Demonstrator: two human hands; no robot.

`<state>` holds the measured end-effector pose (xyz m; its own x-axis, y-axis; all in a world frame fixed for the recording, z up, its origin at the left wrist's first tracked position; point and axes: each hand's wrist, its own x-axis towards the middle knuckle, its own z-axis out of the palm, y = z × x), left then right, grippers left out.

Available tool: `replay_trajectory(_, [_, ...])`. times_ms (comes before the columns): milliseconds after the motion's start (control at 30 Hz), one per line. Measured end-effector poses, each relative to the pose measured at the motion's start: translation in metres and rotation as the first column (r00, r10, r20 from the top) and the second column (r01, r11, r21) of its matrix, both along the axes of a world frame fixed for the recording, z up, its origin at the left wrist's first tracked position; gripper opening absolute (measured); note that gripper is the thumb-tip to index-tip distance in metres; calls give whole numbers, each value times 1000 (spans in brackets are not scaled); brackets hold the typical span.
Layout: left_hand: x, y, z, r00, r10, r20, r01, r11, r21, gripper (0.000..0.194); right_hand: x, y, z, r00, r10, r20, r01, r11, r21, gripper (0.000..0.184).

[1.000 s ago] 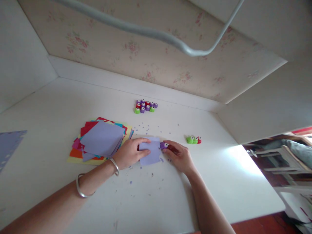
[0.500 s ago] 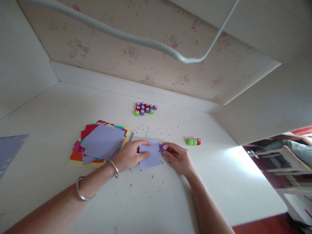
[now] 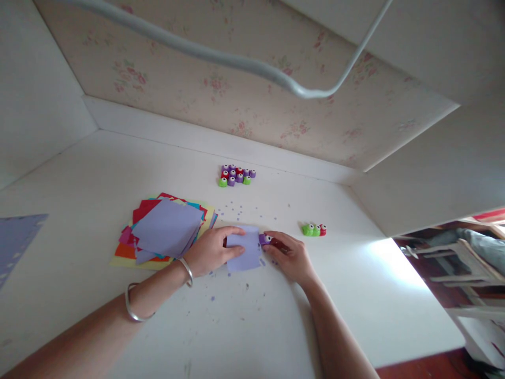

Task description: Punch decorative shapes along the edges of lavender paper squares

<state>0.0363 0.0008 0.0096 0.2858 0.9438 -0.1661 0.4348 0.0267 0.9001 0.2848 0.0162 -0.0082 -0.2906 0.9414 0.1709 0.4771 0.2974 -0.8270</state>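
A small sheet of lilac paper [image 3: 248, 250] lies between my hands on the white desk. My left hand [image 3: 215, 250] grips its left side, thumb and fingers on the sheet. At the sheet's right edge sits a small purple paper punch [image 3: 264, 239] with a white top. My right hand [image 3: 290, 255] pinches this punch between thumb and fingers. Punched lilac bits [image 3: 262, 261] lie by the sheet's right edge, and more are scattered beyond and in front of it.
A stack of coloured paper [image 3: 168, 226] lies to the left. Several purple, red and green punches [image 3: 239, 175] stand grouped near the back wall. Three more punches [image 3: 314, 230], green and red, stand at the right. A lilac sheet with a punched edge [image 3: 19, 242] lies far left.
The view has shifted very slightly. Both hands, the lilac paper and the punch keep the same positions relative to one another.
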Motion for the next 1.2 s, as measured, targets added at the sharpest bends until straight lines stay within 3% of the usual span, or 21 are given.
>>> replay_trajectory(367, [3, -1, 2, 993, -19, -115, 29, 996, 80, 41, -1, -1, 1, 999, 23, 24, -24, 1000, 14, 31])
replay_trajectory(600, [8, -2, -10, 974, -21, -223, 87, 953, 292, 35, -1, 0, 4, 995, 52, 80, -53, 999, 13, 29])
replay_trajectory(867, [18, -18, -12, 905, 206, -372, 33, 838, 545, 41, -4, 3, 7, 994, 64, 93, -69, 996, 51, 24])
replay_trajectory(1200, [34, -34, -5, 798, 113, -592, 223, 857, 464, 40, -4, 6, 0, 998, 10, 55, -10, 1000, -1, 25])
